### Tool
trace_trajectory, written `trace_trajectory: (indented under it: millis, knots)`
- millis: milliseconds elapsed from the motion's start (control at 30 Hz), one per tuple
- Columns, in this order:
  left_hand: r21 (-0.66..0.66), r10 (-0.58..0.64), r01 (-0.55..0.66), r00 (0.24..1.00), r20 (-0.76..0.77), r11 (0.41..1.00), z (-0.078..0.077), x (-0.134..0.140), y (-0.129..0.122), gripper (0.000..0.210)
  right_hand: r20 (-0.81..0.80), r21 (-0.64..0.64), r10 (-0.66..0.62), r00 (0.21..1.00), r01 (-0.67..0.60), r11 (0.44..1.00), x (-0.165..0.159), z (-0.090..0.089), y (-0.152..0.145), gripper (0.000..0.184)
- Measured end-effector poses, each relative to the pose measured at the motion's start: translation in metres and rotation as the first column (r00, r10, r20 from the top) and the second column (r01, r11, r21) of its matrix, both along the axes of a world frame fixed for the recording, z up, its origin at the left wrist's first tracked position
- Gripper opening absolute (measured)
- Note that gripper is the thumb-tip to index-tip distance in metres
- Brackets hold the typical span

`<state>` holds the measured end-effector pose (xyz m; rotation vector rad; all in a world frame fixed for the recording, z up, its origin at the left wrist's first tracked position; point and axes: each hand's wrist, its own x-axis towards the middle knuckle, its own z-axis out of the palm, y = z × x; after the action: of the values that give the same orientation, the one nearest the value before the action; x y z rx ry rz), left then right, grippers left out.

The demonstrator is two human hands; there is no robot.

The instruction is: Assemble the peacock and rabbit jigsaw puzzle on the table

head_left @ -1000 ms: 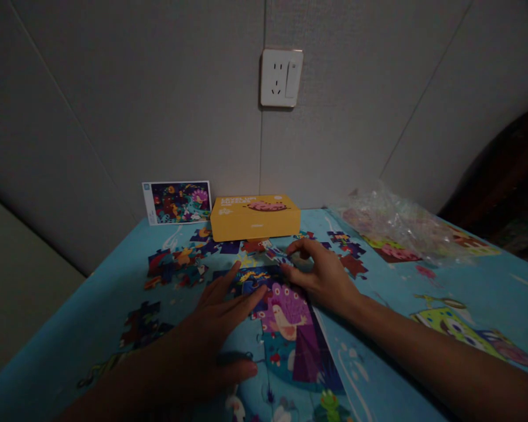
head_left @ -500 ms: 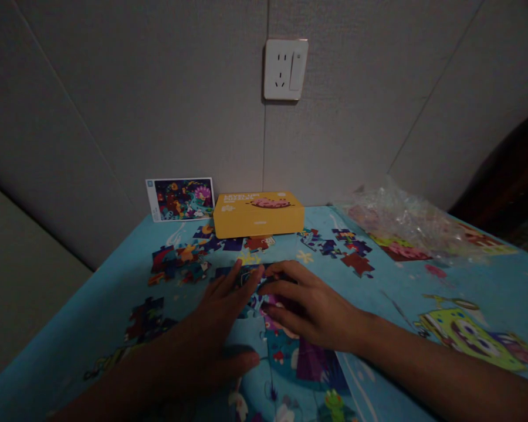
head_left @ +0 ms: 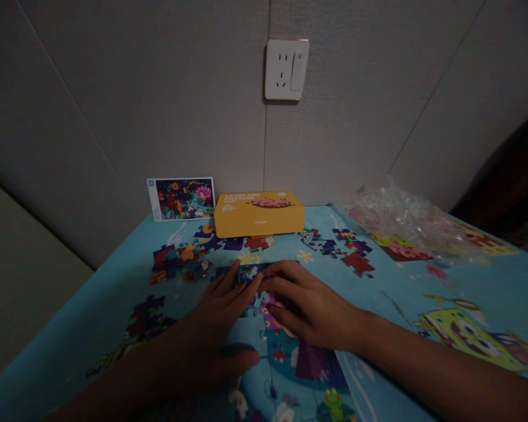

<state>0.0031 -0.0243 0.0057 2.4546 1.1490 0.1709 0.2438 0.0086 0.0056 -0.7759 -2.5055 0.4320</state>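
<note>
A partly joined jigsaw puzzle [head_left: 286, 357] with an undersea picture lies in front of me, its middle partly covered by my hands. My left hand [head_left: 222, 319] rests over its left side, fingers stretched out and thumb apart. From the right, my right hand [head_left: 314, 305] bends over the upper part with its fingers curved and spaced, the fingertips on the puzzle. Both index fingertips meet near a dark blue puzzle piece [head_left: 249, 274] at the upper part. Neither hand visibly lifts anything; my right thumb is hidden.
Loose puzzle pieces lie left [head_left: 180, 258], near left [head_left: 147, 316] and back right [head_left: 356, 261]. A yellow puzzle box [head_left: 259, 220] and a picture card [head_left: 185, 199] stand by the wall. Crumpled clear plastic [head_left: 405, 217] covers printed sheets at the right, on a blue patterned tablecloth [head_left: 405, 340].
My right fingers have shifted slightly on the puzzle, showing more of the pink part beneath them. My left hand stays almost where it was.
</note>
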Motion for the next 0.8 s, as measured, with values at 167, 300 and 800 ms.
trace_trajectory:
  millis: [167, 300, 800]
  knots:
    - [-0.030, 0.022, -0.023, 1.000, -0.006, 0.999, 0.002, 0.000, -0.001, 0.097, -0.029, 0.141, -0.218, 0.975, 0.220, 0.965, 0.006, -0.002, 0.013, 0.026]
    - [-0.035, 0.017, -0.018, 1.000, -0.022, 0.999, 0.004, 0.000, 0.000, 0.098, 0.015, 0.333, -0.640, 0.768, 0.599, 0.728, 0.028, -0.009, 0.039, 0.038]
    - [-0.027, -0.006, 0.006, 1.000, 0.028, 1.000, 0.000, -0.003, 0.000, 0.102, 0.089, 0.194, -0.646, 0.758, 0.623, 0.758, 0.040, 0.007, 0.045, 0.034]
